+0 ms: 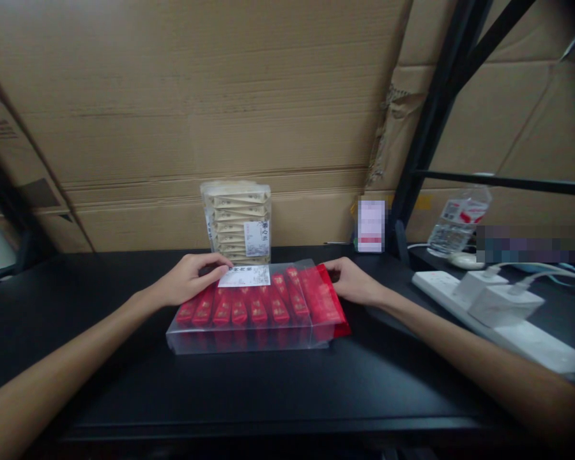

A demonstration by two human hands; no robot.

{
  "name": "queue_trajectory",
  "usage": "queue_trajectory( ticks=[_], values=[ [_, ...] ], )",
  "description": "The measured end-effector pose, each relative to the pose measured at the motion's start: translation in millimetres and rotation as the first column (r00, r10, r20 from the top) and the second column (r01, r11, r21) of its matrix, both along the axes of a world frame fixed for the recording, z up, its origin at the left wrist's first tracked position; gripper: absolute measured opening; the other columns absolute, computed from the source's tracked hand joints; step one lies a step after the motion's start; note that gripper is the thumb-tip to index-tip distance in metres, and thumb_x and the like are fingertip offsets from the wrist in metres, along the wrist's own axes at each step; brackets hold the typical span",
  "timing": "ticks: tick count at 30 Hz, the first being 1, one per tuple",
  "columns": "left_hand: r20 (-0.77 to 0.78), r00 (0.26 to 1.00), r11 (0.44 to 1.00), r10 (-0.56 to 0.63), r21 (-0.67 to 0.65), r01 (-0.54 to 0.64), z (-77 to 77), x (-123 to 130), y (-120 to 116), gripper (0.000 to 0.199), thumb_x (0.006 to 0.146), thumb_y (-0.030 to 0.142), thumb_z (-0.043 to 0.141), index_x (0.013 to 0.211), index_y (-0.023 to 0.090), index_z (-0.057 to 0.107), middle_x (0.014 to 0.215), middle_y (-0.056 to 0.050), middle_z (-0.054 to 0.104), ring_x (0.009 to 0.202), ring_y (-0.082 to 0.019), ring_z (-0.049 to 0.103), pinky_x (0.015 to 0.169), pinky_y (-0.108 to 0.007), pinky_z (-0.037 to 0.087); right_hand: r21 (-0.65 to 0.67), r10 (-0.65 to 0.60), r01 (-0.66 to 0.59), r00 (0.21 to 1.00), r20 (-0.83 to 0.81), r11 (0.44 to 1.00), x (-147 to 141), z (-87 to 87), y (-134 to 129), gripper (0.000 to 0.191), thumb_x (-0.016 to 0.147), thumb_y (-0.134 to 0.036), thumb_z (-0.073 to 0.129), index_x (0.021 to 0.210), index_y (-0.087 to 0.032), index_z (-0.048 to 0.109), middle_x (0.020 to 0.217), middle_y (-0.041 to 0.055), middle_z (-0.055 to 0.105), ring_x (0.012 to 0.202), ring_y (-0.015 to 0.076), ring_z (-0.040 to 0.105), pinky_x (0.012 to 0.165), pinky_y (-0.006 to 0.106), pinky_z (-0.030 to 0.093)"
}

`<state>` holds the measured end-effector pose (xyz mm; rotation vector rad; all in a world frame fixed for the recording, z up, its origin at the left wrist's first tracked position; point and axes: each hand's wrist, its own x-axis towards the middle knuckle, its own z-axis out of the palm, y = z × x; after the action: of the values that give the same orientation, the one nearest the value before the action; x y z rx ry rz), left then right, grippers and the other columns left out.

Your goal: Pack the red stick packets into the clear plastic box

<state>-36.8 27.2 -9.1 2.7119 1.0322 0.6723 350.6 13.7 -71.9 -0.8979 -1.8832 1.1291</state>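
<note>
A clear plastic box (249, 343) lies on the black table, with a row of red packets (239, 310) with gold print inside and a white printed label (245, 275) on top. My left hand (194, 278) grips its far left part, thumb on the upper face near the label. At the box's right end, a red packet (328, 303) sticks partly out past the clear wall. My right hand (357, 281) pinches that packet at its far right edge; the fingertips are partly hidden behind it. Behind the box stands a clear pack of beige packets (239, 220) with a white label.
Cardboard sheets (220, 96) line the back. A white power strip (508, 326) with plugged-in chargers (503, 303) lies at the right, near a tilted water bottle (460, 220) and a black metal frame (441, 108). A small upright object with a blurred-out face (371, 225) stands at the back.
</note>
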Motion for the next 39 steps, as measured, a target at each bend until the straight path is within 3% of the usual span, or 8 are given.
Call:
queue_trajectory(
  ticks=[3, 5, 7, 16, 24, 29, 34, 39],
  values=[
    [0.000, 1.000, 1.000, -0.005, 0.001, 0.005, -0.3, 0.1, 0.4, 0.032, 0.105, 0.039, 0.051, 0.120, 0.020, 0.071, 0.118, -0.006, 0.076, 0.105, -0.022, 0.072, 0.090, -0.033, 0.053, -0.092, -0.004, 0.008, 0.999, 0.040, 0.996, -0.7, -2.5, -1.4, 0.009, 0.076, -0.025, 0.076, 0.074, -0.016, 0.075, 0.066, 0.0003, 0.073, 0.055, 0.0117, 0.062, 0.060, 0.026, 0.054],
    [-0.003, 1.000, 1.000, -0.002, -0.001, 0.002, -0.3, 0.6, 0.5, 0.032, 0.105, 0.039, 0.051, 0.120, 0.020, 0.071, 0.118, -0.006, 0.076, 0.105, -0.023, 0.072, 0.090, -0.033, 0.053, -0.159, -0.022, 0.033, 0.997, 0.074, 0.987, -0.6, -3.5, -3.1, 0.015, 0.080, -0.025, 0.071, 0.067, -0.016, 0.070, 0.054, -0.0015, 0.066, 0.040, 0.0070, 0.049, 0.040, 0.020, 0.038],
    [-0.006, 1.000, 1.000, 0.005, -0.002, -0.005, 0.1, 1.2, 0.1, 0.032, 0.105, 0.040, 0.051, 0.120, 0.020, 0.071, 0.118, -0.006, 0.076, 0.105, -0.023, 0.072, 0.090, -0.033, 0.053, -0.213, 0.007, 0.011, 0.996, 0.086, 0.977, -0.2, -2.9, -5.5, 0.020, 0.084, -0.027, 0.065, 0.068, -0.015, 0.068, 0.051, -0.0012, 0.064, 0.035, 0.0060, 0.044, 0.034, 0.018, 0.029],
    [-0.005, 1.000, 1.000, 0.009, -0.009, -0.009, 0.8, 1.1, 0.0, 0.032, 0.105, 0.040, 0.051, 0.120, 0.020, 0.071, 0.118, -0.006, 0.076, 0.105, -0.023, 0.072, 0.091, -0.034, 0.053, -0.476, 0.085, -0.143, 0.986, -0.141, 0.868, 11.0, -8.6, 5.3, 0.028, 0.101, -0.037, 0.048, 0.097, -0.015, 0.065, 0.072, 0.0067, 0.072, 0.055, 0.0170, 0.069, 0.046, 0.025, 0.055],
    [-0.002, 1.000, 1.000, -0.001, -0.005, 0.001, 0.8, 1.1, -0.5, 0.032, 0.105, 0.040, 0.051, 0.119, 0.020, 0.071, 0.116, -0.007, 0.076, 0.103, -0.022, 0.072, 0.089, -0.033, 0.054, -0.600, 0.130, -0.291, 0.946, -0.297, 0.746, 18.8, -1.3, 11.7, 0.046, 0.099, -0.046, 0.034, 0.104, -0.012, 0.064, 0.085, 0.0130, 0.075, 0.065, 0.0195, 0.070, 0.053, 0.029, 0.059],
    [-0.008, 1.000, 1.000, -0.004, 0.010, 0.004, 1.0, 1.3, -0.6, 0.032, 0.105, 0.040, 0.051, 0.119, 0.021, 0.071, 0.118, -0.007, 0.076, 0.104, -0.023, 0.072, 0.090, -0.034, 0.055, -0.525, 0.127, -0.199, 0.977, -0.171, 0.827, 16.2, 1.6, 6.4, 0.019, 0.086, -0.029, 0.066, 0.097, -0.013, 0.068, 0.080, 0.0048, 0.073, 0.063, 0.0147, 0.069, 0.055, 0.024, 0.059],
    [-0.009, 1.000, 1.000, 0.003, 0.007, -0.003, 0.6, 1.6, -0.5, 0.032, 0.105, 0.040, 0.051, 0.119, 0.020, 0.071, 0.117, -0.007, 0.076, 0.104, -0.023, 0.072, 0.090, -0.034, 0.054, -0.431, 0.109, -0.105, 0.994, -0.016, 0.896, 11.2, 3.4, 2.1, 0.032, 0.089, -0.043, 0.072, 0.102, -0.013, 0.071, 0.077, 0.0044, 0.074, 0.053, 0.0115, 0.066, 0.046, 0.021, 0.055],
    [-0.001, 1.000, 1.000, -0.003, -0.003, 0.003, 1.1, 1.7, -1.3, 0.032, 0.105, 0.039, 0.051, 0.119, 0.020, 0.071, 0.117, -0.007, 0.077, 0.103, -0.023, 0.072, 0.092, -0.034, 0.054, -0.309, 0.072, -0.030, 0.989, 0.127, 0.951, 10.4, 4.8, -2.8, 0.046, 0.093, -0.059, 0.065, 0.089, -0.013, 0.070, 0.047, -0.0019, 0.061, 0.032, 0.0059, 0.048, 0.032, 0.014, 0.030]
  ],
)
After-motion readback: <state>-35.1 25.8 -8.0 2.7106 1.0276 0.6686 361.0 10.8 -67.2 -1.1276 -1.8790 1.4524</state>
